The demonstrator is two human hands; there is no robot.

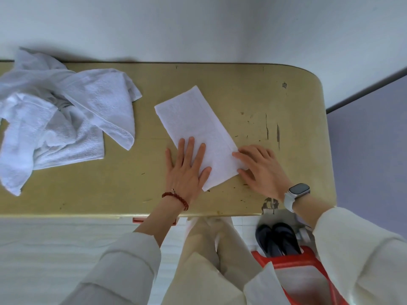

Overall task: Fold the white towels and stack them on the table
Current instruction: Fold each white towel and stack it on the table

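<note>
1. Head view, work surface: a worn yellow-olive table with a rounded right end runs across the frame against a pale wall. Its top carries dark scratches and chipped spots toward the right side.
2. Head view, task item: a white terry towel folded into a long narrow rectangle lies flat on the table, right of centre, set diagonally with its far end toward the upper left and its near end toward the front edge.
3. Head view, left hand: flat, fingers straight and spread, palm down. The fingers press the near left part of the folded towel; the heel of the hand rests on the table. It grasps nothing. A dark red beaded bracelet sits on that wrist.
4. Head view, right hand: at the towel's near right corner, fingers bent over the edge and thumb alongside, pinching that corner. A white-strapped smartwatch is on the wrist.
5. Head view, remaining stock: a loose heap of unfolded white towels lies on the left part of the table, well apart from the folded one.
6. Head view, below the table edge: pale sleeves, light trousers, dark shoes and a red plastic stool.
</note>
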